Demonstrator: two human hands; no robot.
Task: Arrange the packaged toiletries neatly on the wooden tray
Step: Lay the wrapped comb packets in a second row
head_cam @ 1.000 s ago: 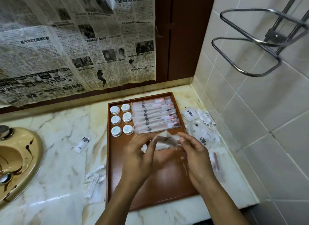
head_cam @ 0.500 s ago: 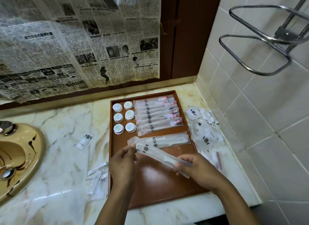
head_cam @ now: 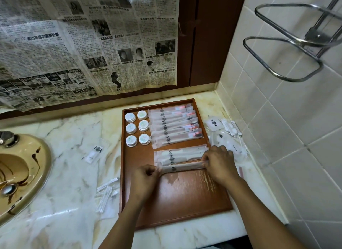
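Firstly, at far left we see a beige ceramic sink [head_cam: 22,167] set in a marble counter [head_cam: 74,174]. A brown rectangular wooden tray [head_cam: 185,198] lies on the counter. On the tray's far end sit six round white tubs [head_cam: 137,128] and a row of long translucent toothbrush packets [head_cam: 175,126].

At mid-tray, our left hand [head_cam: 144,180] pinches the left end of one long frosted plastic packet [head_cam: 182,167], and our right hand [head_cam: 220,165] pinches its right end. It lies crosswise, just in front of two matching packets [head_cam: 181,155]. Loose clear sachets [head_cam: 227,135] are heaped by the white tiled wall [head_cam: 277,119].
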